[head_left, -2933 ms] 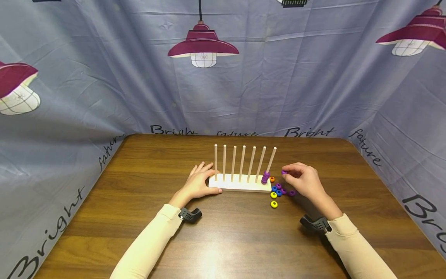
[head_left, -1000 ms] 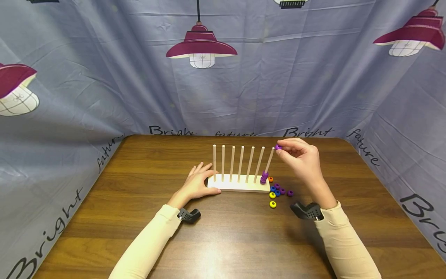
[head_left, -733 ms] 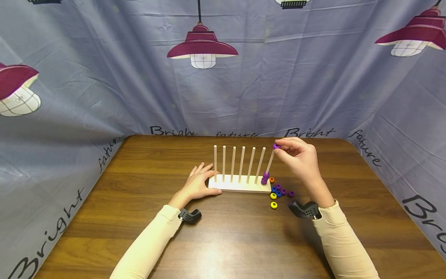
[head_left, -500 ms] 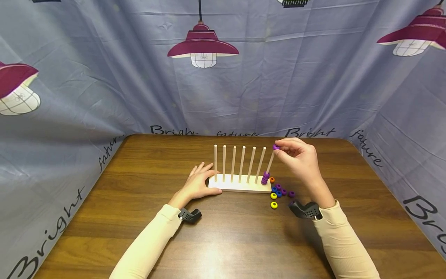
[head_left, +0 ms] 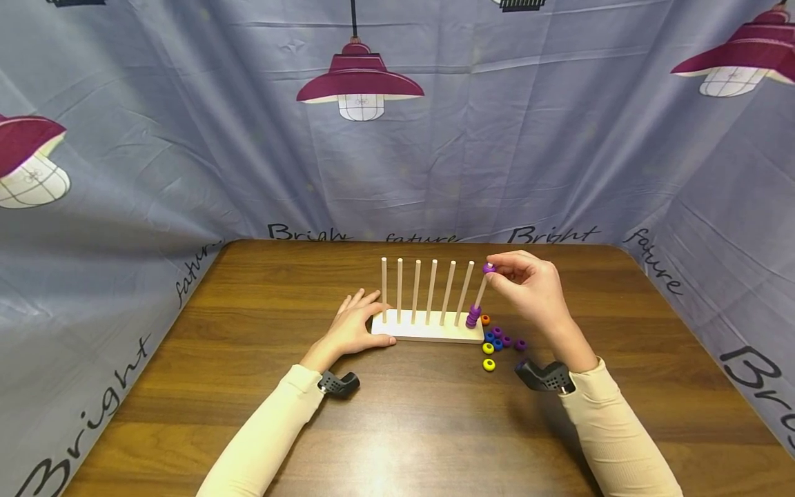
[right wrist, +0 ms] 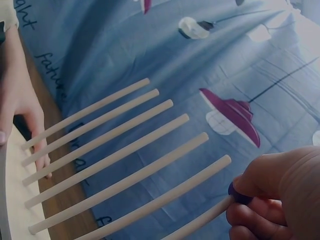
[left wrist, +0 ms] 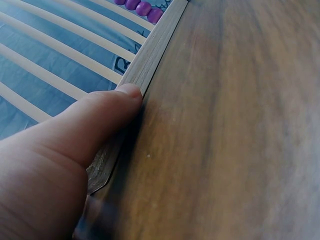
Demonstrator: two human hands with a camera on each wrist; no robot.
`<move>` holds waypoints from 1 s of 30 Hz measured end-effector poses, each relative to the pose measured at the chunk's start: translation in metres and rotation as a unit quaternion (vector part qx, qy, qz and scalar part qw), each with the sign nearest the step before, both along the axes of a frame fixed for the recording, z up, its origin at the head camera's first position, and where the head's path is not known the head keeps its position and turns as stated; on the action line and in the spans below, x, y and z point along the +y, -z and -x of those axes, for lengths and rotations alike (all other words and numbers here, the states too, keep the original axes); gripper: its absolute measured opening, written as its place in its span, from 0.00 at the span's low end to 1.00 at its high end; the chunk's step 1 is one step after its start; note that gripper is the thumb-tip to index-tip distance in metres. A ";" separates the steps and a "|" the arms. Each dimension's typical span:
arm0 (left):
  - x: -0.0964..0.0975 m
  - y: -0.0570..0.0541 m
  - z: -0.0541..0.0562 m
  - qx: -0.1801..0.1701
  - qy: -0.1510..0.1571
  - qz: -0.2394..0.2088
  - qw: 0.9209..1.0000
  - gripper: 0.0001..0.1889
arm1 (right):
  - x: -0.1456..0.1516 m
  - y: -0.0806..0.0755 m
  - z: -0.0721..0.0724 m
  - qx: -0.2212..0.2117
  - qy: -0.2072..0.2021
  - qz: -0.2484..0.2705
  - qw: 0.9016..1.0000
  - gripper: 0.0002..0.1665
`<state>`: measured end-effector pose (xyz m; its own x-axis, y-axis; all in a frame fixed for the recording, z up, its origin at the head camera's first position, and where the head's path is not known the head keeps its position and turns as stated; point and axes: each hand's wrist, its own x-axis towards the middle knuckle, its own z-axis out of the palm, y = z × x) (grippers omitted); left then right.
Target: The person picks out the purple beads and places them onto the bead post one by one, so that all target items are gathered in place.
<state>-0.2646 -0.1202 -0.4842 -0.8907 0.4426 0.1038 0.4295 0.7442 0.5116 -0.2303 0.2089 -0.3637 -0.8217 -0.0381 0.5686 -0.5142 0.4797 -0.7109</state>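
A pale wooden peg rack (head_left: pixel 428 327) with a row of several upright pegs stands on the table. My left hand (head_left: pixel 350 330) holds its left end, thumb (left wrist: pixel 112 107) along the front edge and the other fingers spread at the back. Purple beads (head_left: pixel 473 317) are stacked low on the rightmost peg. At the top of that same peg, my right hand (head_left: pixel 533 284) pinches another purple bead (head_left: pixel 489 268) between thumb and fingertips. The peg's tip shows through the bead's hole in the head view. In the right wrist view, the fingers partly cover this bead (right wrist: pixel 239 195).
Loose beads lie by the rack's right end: an orange bead (head_left: pixel 486 319), blue ones (head_left: pixel 497 344), purple ones (head_left: pixel 520 345) and yellow ones (head_left: pixel 488 365). The brown wooden table (head_left: pixel 404 414) is enclosed by a printed curtain (head_left: pixel 397 172) behind and at the sides.
My right hand has lifted the purple bead from beside the loose beads, carried it left to the rightmost peg's top and lowered it slightly over the tip. My left hand stays put.
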 end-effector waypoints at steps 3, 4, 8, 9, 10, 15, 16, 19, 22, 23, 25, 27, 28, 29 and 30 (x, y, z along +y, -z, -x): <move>0.000 0.001 0.000 -0.002 0.000 0.000 1.000 0.34 | 0.001 0.001 0.000 -0.005 -0.003 0.000 1.000 0.11; 0.000 0.001 0.000 -0.001 0.000 -0.001 1.000 0.34 | 0.000 0.002 0.000 -0.007 -0.005 0.003 1.000 0.11; 0.000 0.001 0.000 -0.001 -0.001 -0.003 1.000 0.34 | 0.000 0.004 0.000 -0.018 -0.011 0.008 1.000 0.12; 0.000 0.001 0.000 -0.001 -0.001 -0.004 1.000 0.34 | 0.000 0.005 0.000 -0.021 -0.014 0.009 1.000 0.12; 0.000 0.000 0.000 -0.001 0.000 -0.004 1.000 0.34 | 0.000 0.006 0.000 -0.024 -0.016 0.008 1.000 0.11; 0.000 -0.001 -0.001 0.000 0.001 -0.003 1.000 0.35 | 0.000 0.010 0.000 -0.045 -0.023 -0.005 0.999 0.08; 0.000 -0.001 -0.001 -0.001 0.001 -0.002 1.000 0.35 | 0.000 0.011 0.000 -0.049 -0.022 -0.009 0.999 0.08; 0.000 -0.001 -0.001 -0.004 0.001 -0.001 1.000 0.35 | 0.001 0.013 0.000 -0.057 -0.016 -0.024 0.998 0.06; 0.000 -0.001 -0.001 -0.005 0.001 -0.002 1.000 0.35 | 0.001 0.015 0.000 -0.061 -0.006 -0.040 0.997 0.05; 0.000 -0.001 0.000 -0.005 0.001 -0.002 1.000 0.35 | 0.002 0.016 0.000 -0.063 -0.004 -0.043 0.997 0.05; -0.001 -0.001 0.000 -0.004 0.001 -0.002 1.000 0.35 | 0.002 0.018 0.001 -0.068 -0.005 -0.044 0.997 0.05; -0.001 -0.001 0.000 -0.003 0.001 -0.003 1.000 0.35 | 0.003 0.019 0.002 -0.070 -0.005 -0.047 0.996 0.05; -0.001 -0.001 0.000 -0.003 0.001 -0.003 1.000 0.35 | 0.003 0.019 0.002 -0.071 -0.006 -0.048 0.996 0.05; -0.001 -0.001 0.000 -0.003 0.002 -0.002 1.000 0.35 | 0.003 0.020 0.002 -0.072 -0.007 -0.049 0.996 0.05; -0.001 -0.001 0.000 -0.003 0.002 -0.002 1.000 0.35 | 0.003 0.020 0.002 -0.073 -0.007 -0.051 0.996 0.05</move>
